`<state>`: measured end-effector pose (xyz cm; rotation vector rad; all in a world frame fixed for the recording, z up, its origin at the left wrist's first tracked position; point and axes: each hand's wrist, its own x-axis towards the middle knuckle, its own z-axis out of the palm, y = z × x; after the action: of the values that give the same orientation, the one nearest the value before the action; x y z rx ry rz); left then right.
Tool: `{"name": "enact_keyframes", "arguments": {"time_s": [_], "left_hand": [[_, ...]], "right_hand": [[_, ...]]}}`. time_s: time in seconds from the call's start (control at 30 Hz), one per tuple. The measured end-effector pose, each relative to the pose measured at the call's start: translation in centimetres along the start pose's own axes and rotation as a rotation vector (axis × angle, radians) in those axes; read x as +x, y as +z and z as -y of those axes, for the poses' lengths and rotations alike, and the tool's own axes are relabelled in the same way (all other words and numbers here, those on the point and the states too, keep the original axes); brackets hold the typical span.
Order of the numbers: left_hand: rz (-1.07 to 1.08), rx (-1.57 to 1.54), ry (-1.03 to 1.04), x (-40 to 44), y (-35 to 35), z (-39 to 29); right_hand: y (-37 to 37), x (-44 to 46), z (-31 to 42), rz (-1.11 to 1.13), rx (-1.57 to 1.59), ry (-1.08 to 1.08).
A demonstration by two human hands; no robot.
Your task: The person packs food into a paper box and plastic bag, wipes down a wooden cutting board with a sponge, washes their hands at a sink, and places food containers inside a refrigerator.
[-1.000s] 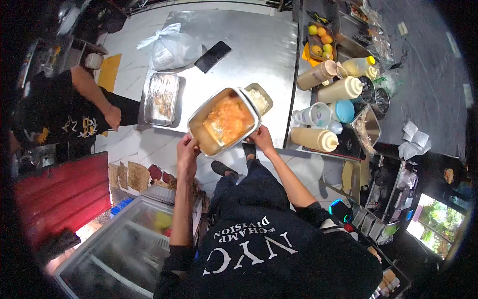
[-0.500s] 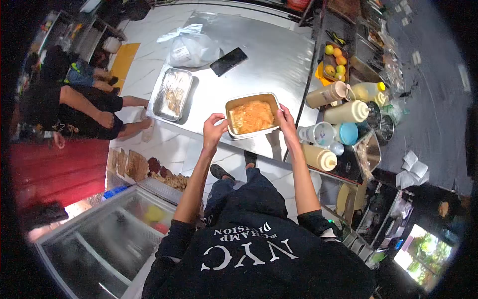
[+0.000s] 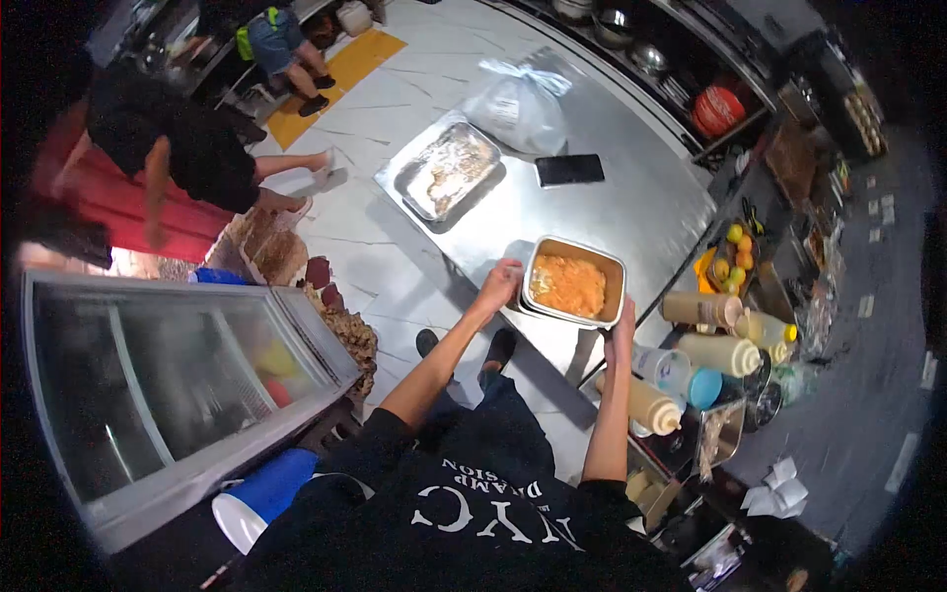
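A rectangular metal pan (image 3: 614, 281) is over the near edge of the steel table. Inside it lies a layer of orange, shredded-looking food (image 3: 567, 286), with a paler patch toward the left. My left hand (image 3: 501, 282) grips the pan's left side, fingers bent at the rim. At the lower right corner, my right hand (image 3: 622, 333) holds the pan; its fingers are partly hidden beneath. Whether the pan touches the tabletop is unclear. Farther off are a second metal tray (image 3: 449, 170) with pale brownish residue, a black phone (image 3: 570, 170) and a tied white plastic bag (image 3: 518, 111).
The steel table (image 3: 641, 207) fills the middle. Along its right stand squeeze bottles (image 3: 718, 353), a blue-lidded tub (image 3: 704, 388) and a fruit tray (image 3: 735, 259). A glass-topped freezer (image 3: 187, 380) is at left. Another person (image 3: 178, 138) stands beyond it, and someone else's legs (image 3: 296, 74) show farther back.
My view has turned and shifted, so the table, pan and freezer appear in different places. Both hands still hold the pan. The other person's arm has moved and is blurred.
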<state>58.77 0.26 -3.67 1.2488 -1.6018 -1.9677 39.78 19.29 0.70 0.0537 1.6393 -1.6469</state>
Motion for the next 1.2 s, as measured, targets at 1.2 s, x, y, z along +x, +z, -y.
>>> {"name": "enact_keyframes", "arguments": {"time_s": [1.2], "left_hand": [[-2.134, -0.078, 0.405, -49.1, -40.0, 5.3]], "right_hand": [[39.9, -20.0, -9.1, 0.779, -0.155, 0.434]]}}
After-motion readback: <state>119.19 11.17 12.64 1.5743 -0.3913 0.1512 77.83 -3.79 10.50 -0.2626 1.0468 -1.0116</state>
